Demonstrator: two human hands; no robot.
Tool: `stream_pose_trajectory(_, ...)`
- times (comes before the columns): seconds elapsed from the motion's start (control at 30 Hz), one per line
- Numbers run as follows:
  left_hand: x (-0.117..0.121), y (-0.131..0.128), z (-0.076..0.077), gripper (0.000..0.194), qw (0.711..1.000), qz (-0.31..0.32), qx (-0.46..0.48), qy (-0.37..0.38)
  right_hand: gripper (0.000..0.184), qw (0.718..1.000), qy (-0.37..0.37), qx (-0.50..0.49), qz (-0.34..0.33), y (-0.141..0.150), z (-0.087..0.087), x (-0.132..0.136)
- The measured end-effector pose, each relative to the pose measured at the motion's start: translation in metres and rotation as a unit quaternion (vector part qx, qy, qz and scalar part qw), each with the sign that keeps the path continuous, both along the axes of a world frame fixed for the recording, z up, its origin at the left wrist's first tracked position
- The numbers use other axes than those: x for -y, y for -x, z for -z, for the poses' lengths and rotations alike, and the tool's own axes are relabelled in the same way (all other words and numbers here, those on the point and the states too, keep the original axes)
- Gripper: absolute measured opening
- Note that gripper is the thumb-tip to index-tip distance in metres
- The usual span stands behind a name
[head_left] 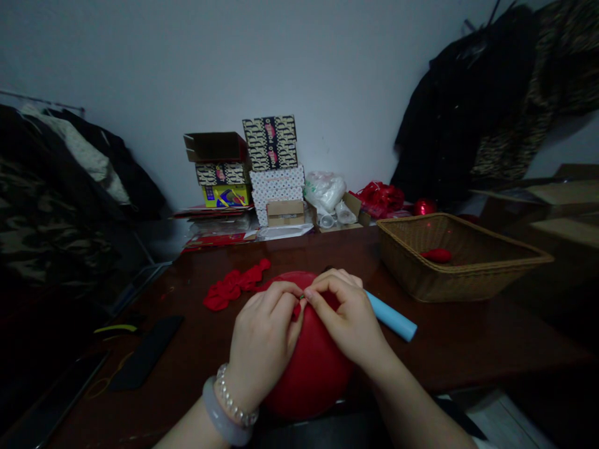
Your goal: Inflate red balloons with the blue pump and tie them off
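Two hands pinch at the top of a big red balloon.
The balloon [309, 371] sits under and between the hands, on the person's side of the table [472, 349], with its top by the fingers. The left hand [259, 337] and the right hand [352, 319] both have thumb and fingers closed on a small bit [302, 297], too tiny to name. It could slip out, since the grip looks thin and the balloon is round and smooth. A nail or a hard edge might poke the skin and pop it. A bump from the right arm might make the blue tube [392, 316], just beyond the right hand, roll. The red frills [229, 288] lie past the left hand, and the basket [468, 277] is farther off, to the right.
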State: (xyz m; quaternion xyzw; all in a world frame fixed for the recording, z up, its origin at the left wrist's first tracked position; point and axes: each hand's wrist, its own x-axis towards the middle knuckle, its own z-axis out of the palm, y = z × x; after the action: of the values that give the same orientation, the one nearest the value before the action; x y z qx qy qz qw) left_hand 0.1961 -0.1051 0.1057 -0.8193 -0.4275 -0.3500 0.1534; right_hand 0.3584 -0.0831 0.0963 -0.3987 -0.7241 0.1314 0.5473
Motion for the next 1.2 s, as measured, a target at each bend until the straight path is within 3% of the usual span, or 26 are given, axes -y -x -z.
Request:
stream_pose_trajectory(0.3, -0.001, 0.001, 0.001, 0.005, 1.0, -0.012, -0.009, -0.001, 0.01, 0.996, -0.037, -0.066, -0.041, -0.008, -0.001, 0.001)
stream_pose_trajectory(0.43, -0.001, 0.002, 0.002, 0.006, 1.0, -0.014, -0.008, 0.0, 0.011, 0.993, -0.01, -0.108, -0.047, -0.009, 0.004, 0.0)
stream_pose_trajectory(0.63, 0.0, 0.0, 0.001, 0.005, 1.0, -0.008, -0.004, -0.006, 0.014, 0.948, 0.057, -0.243, -0.197, -0.001, -0.002, 0.004)
stream_pose_trajectory(0.77, 0.0, 0.0, 0.0, 0.006, 1.0, -0.009, -0.005, -0.005, 0.01, 0.922, 0.082, -0.301, -0.23, 0.004, -0.004, 0.007)
stream_pose_trajectory(0.87, 0.0, 0.0, 0.0, 0.007, 1.0, -0.007, -0.009, -0.004, 0.021, 0.924, 0.081, -0.283, -0.245, 0.005, 0.0, 0.007)
stream_pose_trajectory(0.97, 0.002, -0.001, -0.001, 0.005, 1.0, 0.008, -0.004, -0.005, 0.023, 0.945, 0.026, -0.253, -0.207, 0.008, 0.006, 0.003)
stream_pose_trajectory(1.2, 0.006, -0.004, 0.002, 0.004, 0.999, 0.033, -0.005, -0.012, 0.031, 0.98, -0.134, -0.143, -0.026, 0.01, 0.014, -0.005)
